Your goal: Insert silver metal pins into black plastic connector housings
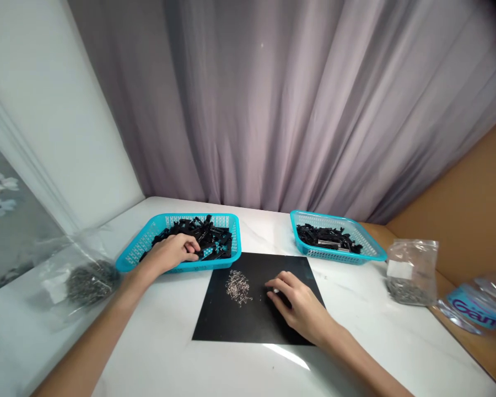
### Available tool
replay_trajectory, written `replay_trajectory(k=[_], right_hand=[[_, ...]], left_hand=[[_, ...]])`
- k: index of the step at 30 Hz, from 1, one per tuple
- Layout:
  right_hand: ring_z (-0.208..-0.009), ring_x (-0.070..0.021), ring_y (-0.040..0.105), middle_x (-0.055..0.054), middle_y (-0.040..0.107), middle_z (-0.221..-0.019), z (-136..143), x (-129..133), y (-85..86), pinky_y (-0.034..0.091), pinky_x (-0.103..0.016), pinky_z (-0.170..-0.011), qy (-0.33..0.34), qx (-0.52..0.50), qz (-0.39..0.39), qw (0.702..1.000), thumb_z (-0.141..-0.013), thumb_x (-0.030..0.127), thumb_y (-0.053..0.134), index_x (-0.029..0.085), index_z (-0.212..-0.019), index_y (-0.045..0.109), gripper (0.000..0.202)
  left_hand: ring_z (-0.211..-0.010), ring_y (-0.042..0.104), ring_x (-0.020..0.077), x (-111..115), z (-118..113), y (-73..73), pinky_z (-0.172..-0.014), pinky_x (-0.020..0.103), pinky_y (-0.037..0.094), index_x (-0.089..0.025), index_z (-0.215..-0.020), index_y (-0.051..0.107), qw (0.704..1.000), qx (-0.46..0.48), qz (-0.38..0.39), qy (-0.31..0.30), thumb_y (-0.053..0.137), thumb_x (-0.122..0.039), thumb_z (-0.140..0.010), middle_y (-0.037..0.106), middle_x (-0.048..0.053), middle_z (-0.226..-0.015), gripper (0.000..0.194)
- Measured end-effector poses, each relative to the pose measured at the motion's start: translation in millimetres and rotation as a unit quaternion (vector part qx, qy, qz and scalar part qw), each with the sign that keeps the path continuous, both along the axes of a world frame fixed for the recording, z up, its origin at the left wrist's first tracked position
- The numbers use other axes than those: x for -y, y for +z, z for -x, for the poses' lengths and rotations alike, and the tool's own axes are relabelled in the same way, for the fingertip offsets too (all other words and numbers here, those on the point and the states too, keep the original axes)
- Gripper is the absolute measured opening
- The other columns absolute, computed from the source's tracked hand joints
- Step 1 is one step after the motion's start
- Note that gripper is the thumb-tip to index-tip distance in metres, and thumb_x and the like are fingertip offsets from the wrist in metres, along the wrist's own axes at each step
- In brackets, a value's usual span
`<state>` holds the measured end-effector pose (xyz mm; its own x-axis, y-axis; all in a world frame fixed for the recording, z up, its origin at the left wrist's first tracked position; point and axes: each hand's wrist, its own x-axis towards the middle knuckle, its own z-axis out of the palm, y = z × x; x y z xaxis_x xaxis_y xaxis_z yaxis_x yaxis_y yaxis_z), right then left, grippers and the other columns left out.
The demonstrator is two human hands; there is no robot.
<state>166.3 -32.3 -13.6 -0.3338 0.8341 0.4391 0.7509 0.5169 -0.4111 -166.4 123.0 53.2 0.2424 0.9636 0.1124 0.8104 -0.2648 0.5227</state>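
Note:
My left hand reaches over the front rim of the left blue basket. Its fingers are pinched at a small black plastic piece, among many narrow black pieces. Over the right part of a black mat, my right hand is curled, thumb and fingertips close together. A tiny pale spot shows at its fingertips; whether it is a nail or a small part, I cannot make out. A loose pile of small metal screws or pins lies on the mat, left of that hand.
Another blue basket with black pieces stands back right. Clear bags of small metal parts lie at left and right. A plastic bottle is at the right edge. A grey curtain hangs behind the white table.

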Motion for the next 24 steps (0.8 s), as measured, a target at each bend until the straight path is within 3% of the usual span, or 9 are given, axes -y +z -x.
replay_trajectory(k=[4, 8, 10, 11, 13, 16, 19, 22, 24], right_hand=[[-0.098, -0.0256, 0.066, -0.011, 0.063, -0.113, 5.4, 5.5, -1.7, 0.060, -0.044, -0.086, 0.019, 0.035, 0.011, 0.999, -0.103, 0.024, 0.052, 0.023, -0.132, 0.063, 0.031], [-0.096, -0.0251, 0.066, -0.013, 0.060, -0.117, 5.1, 13.9, -0.3, 0.060, -0.043, -0.083, 0.032, 0.067, 0.031, 0.997, -0.104, 0.026, 0.051, 0.022, -0.140, 0.061, 0.037], [-0.095, -0.0249, 0.067, -0.013, 0.060, -0.118, 4.7, 17.3, 0.3, 0.060, -0.043, -0.083, 0.042, 0.082, 0.039, 0.995, -0.105, 0.027, 0.050, 0.023, -0.141, 0.059, 0.038], [-0.096, -0.0250, 0.067, -0.013, 0.060, -0.119, 4.6, 18.3, -0.1, 0.060, -0.043, -0.083, 0.046, 0.088, 0.040, 0.994, -0.105, 0.027, 0.050, 0.023, -0.142, 0.059, 0.039], [-0.095, -0.0256, 0.067, -0.014, 0.062, -0.118, 5.0, 18.2, -2.8, 0.060, -0.043, -0.082, 0.043, 0.091, 0.028, 0.994, -0.105, 0.027, 0.050, 0.022, -0.140, 0.060, 0.037], [-0.091, -0.0245, 0.068, -0.012, 0.067, -0.109, 5.6, 14.1, -9.6, 0.059, -0.039, -0.078, 0.027, 0.060, -0.010, 0.998, -0.105, 0.017, 0.045, 0.020, -0.122, 0.070, 0.030], [-0.087, -0.0216, 0.069, -0.009, 0.071, -0.100, 3.2, 9.5, -12.8, 0.058, -0.035, -0.076, 0.014, -0.016, -0.022, 1.000, -0.104, 0.014, 0.045, 0.021, -0.110, 0.072, 0.029], [-0.083, -0.0191, 0.069, -0.009, 0.071, -0.099, -2.8, 8.5, -8.8, 0.058, -0.031, -0.072, 0.008, -0.101, -0.011, 0.995, -0.103, 0.020, 0.049, 0.021, -0.107, 0.073, 0.024], [-0.074, -0.0168, 0.066, -0.009, 0.071, -0.098, -7.3, 9.5, -4.3, 0.055, -0.028, -0.063, -0.001, -0.136, -0.001, 0.991, -0.102, 0.023, 0.051, 0.020, -0.105, 0.075, 0.024]], left_hand=[[-0.081, 0.067, 0.0257, 3.6, -0.8, 3.9, -0.072, 0.032, 0.047, -0.028, -0.076, 0.077, 0.999, 0.003, -0.033, -0.021, 0.075, -0.040, -0.070, 0.072, 0.001, -0.077, 0.014], [-0.101, 0.067, 0.0270, 15.2, -7.8, 17.1, -0.091, 0.036, 0.051, -0.025, -0.087, 0.075, 0.995, 0.062, -0.064, -0.049, 0.069, -0.051, -0.079, 0.073, 0.004, -0.102, 0.028], [-0.110, 0.068, 0.0250, 24.7, -17.9, 24.2, -0.101, 0.035, 0.050, -0.023, -0.093, 0.071, 0.987, 0.119, -0.062, -0.085, 0.066, -0.054, -0.085, 0.073, 0.004, -0.116, 0.032], [-0.112, 0.068, 0.0260, 30.5, -24.9, 26.4, -0.103, 0.037, 0.050, -0.021, -0.094, 0.069, 0.974, 0.193, -0.050, -0.104, 0.069, -0.051, -0.086, 0.074, 0.006, -0.117, 0.031], [-0.107, 0.072, 0.0268, 43.6, -42.6, 26.3, -0.099, 0.041, 0.054, -0.019, -0.094, 0.060, 0.941, 0.314, -0.008, -0.126, 0.070, -0.048, -0.089, 0.077, 0.008, -0.106, 0.030], [-0.084, 0.076, 0.0231, 64.6, -73.3, 14.8, -0.076, 0.035, 0.059, -0.020, -0.096, 0.051, 0.908, 0.374, 0.071, -0.175, 0.075, -0.043, -0.087, 0.076, 0.006, -0.089, 0.035], [-0.068, 0.074, 0.0184, 83.6, -99.5, -2.9, -0.059, 0.029, 0.058, -0.023, -0.120, 0.049, 0.880, 0.396, 0.162, -0.205, 0.078, -0.042, -0.085, 0.069, 0.001, -0.088, 0.049], [-0.074, 0.074, 0.0195, 95.8, -114.2, -17.9, -0.055, 0.028, 0.061, -0.024, -0.127, 0.054, 0.866, 0.384, 0.241, -0.211, 0.076, -0.045, -0.086, 0.062, 0.001, -0.094, 0.051], [-0.083, 0.074, 0.0211, 99.1, -117.6, -25.0, -0.061, 0.031, 0.064, -0.022, -0.124, 0.058, 0.863, 0.377, 0.266, -0.207, 0.075, -0.044, -0.086, 0.062, 0.003, -0.099, 0.047]])
